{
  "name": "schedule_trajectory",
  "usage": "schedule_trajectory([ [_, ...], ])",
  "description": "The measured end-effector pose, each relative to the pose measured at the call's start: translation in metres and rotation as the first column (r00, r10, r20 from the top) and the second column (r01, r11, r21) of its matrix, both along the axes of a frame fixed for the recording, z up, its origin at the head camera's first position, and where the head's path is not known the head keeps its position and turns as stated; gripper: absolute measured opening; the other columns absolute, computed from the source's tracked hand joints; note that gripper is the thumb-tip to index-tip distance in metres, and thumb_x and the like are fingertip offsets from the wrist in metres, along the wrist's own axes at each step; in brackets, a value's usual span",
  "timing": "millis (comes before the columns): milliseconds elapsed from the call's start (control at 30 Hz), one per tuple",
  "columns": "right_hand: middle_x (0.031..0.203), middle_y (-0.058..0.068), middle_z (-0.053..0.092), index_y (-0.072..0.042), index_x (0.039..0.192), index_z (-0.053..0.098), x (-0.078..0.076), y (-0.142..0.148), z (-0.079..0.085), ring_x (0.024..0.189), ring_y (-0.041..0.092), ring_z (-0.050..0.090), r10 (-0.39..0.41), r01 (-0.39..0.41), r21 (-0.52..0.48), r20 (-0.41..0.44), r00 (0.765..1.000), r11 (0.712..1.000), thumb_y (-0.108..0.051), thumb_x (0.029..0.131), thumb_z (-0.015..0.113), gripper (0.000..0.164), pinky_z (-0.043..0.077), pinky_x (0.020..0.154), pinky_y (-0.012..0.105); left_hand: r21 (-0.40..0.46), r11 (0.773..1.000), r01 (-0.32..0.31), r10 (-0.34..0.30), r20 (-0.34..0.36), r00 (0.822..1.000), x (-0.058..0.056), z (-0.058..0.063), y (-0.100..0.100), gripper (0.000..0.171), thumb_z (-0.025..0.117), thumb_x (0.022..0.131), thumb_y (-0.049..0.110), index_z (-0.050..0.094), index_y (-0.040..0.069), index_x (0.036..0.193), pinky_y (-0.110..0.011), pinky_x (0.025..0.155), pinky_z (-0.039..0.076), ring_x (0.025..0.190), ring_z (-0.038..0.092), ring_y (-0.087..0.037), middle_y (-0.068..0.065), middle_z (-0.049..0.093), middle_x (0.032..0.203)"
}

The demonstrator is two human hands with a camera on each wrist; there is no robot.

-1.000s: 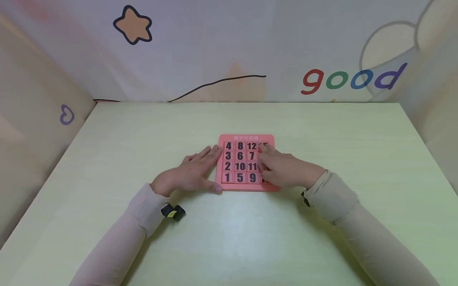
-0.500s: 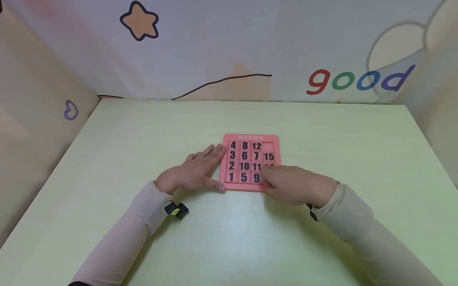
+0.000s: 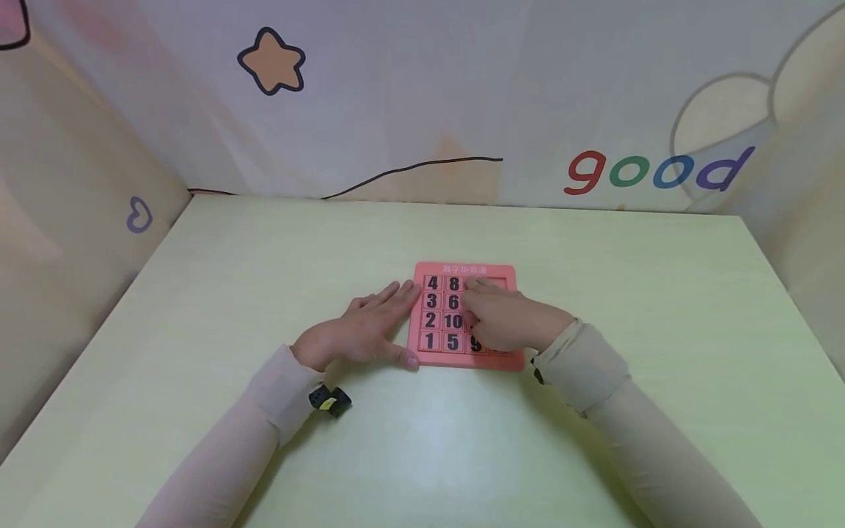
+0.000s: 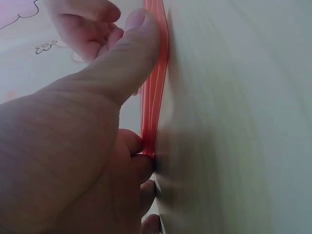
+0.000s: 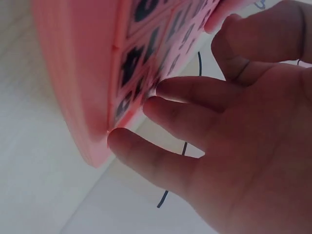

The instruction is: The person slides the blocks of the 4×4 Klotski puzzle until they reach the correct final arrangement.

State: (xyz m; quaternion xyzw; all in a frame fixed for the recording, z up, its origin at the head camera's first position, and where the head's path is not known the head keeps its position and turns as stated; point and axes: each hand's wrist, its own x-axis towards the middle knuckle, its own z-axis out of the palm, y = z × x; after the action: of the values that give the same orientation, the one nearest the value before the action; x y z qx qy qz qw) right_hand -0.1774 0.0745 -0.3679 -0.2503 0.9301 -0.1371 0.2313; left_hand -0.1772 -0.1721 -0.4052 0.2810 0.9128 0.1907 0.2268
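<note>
Long, plain, pale-beige cloth sleeves [image 3: 673,447] w/ creased cuffs [image 3: 584,363]; sm. blk boxy device [image 3: 320,397] w/ yellow mark [image 3: 328,403] at L cuff, blk piece [image 3: 538,372], mostly hidden, at R cuff.

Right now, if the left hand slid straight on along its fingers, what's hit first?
The pink number puzzle, at its left edge. The left hand appears to touch that edge, though finger height is hard to judge.

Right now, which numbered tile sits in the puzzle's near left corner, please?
The 1 tile: it alone sits below the 2 tile and left of the 5 tile.
</note>
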Motion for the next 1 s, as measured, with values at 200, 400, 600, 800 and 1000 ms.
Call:
schedule_trajectory([
  [200, 0.127, 0.019, 0.059, -0.007, 0.096, 0.063, -0.004, 0.011, 0.003, 0.115, 0.03, 0.057, -0.041, 0.041, 0.011, -0.007, 0.999, 0.999, -0.008, 0.102, 0.045, 0.019, 0.042, 0.095, 0.053, -0.03, 0.999, 0.023, -0.024, -0.031, 0.999, -0.001, 0.001, 0.003, 0.118, 0.071, 0.085, 0.063, -0.003, 0.013, 0.163, -0.054, 0.119, 0.006, 0.153, -0.013, -0.024, -0.003, -0.006, 0.168],
  [400, 0.078, 0.008, 0.051, -0.006, 0.093, 0.057, -0.004, 0.022, 0.012, 0.072, 0.021, 0.049, -0.1, 0.1, 0.033, -0.019, 0.995, 0.994, -0.006, 0.101, 0.045, 0.015, 0.041, 0.062, 0.035, -0.035, 0.999, 0.018, -0.019, -0.025, 1.0, -0.002, 0.003, 0.003, 0.118, 0.071, 0.085, 0.062, -0.003, 0.013, 0.163, -0.053, 0.119, 0.006, 0.153, -0.013, -0.023, -0.003, -0.006, 0.168],
  [600, 0.146, 0.023, 0.049, -0.003, 0.108, 0.063, -0.001, 0.002, 0.005, 0.138, 0.035, 0.042, -0.026, 0.027, 0.019, -0.081, 0.996, 0.999, -0.011, 0.104, 0.045, 0.02, 0.04, 0.106, 0.054, -0.058, 0.998, 0.014, -0.015, -0.022, 1.0, -0.001, 0.0, 0.001, 0.119, 0.073, 0.084, 0.061, -0.001, 0.012, 0.163, -0.055, 0.118, 0.008, 0.153, -0.012, -0.025, -0.005, -0.005, 0.168],
  [800, 0.162, 0.019, 0.027, -0.005, 0.113, 0.065, -0.005, -0.021, 0.001, 0.151, 0.033, 0.019, 0.044, -0.045, -0.012, -0.053, 0.998, 0.999, -0.01, 0.103, 0.046, 0.022, 0.018, 0.118, 0.054, -0.055, 0.998, 0.021, -0.022, -0.017, 1.0, -0.001, -0.002, 0.0, 0.118, 0.071, 0.085, 0.063, -0.002, 0.013, 0.163, -0.054, 0.118, 0.008, 0.153, -0.012, -0.024, -0.004, -0.006, 0.168],
  [1000, 0.137, 0.015, 0.057, -0.007, 0.116, 0.064, -0.009, -0.017, 0.004, 0.119, 0.027, 0.057, -0.018, 0.018, 0.014, 0.008, 1.0, 1.0, -0.01, 0.104, 0.048, 0.02, 0.046, 0.099, 0.042, -0.062, 0.998, 0.021, -0.022, -0.029, 0.999, -0.001, -0.001, 0.002, 0.117, 0.071, 0.085, 0.063, -0.001, 0.012, 0.163, -0.055, 0.118, 0.009, 0.153, -0.012, -0.025, -0.005, -0.005, 0.168],
])
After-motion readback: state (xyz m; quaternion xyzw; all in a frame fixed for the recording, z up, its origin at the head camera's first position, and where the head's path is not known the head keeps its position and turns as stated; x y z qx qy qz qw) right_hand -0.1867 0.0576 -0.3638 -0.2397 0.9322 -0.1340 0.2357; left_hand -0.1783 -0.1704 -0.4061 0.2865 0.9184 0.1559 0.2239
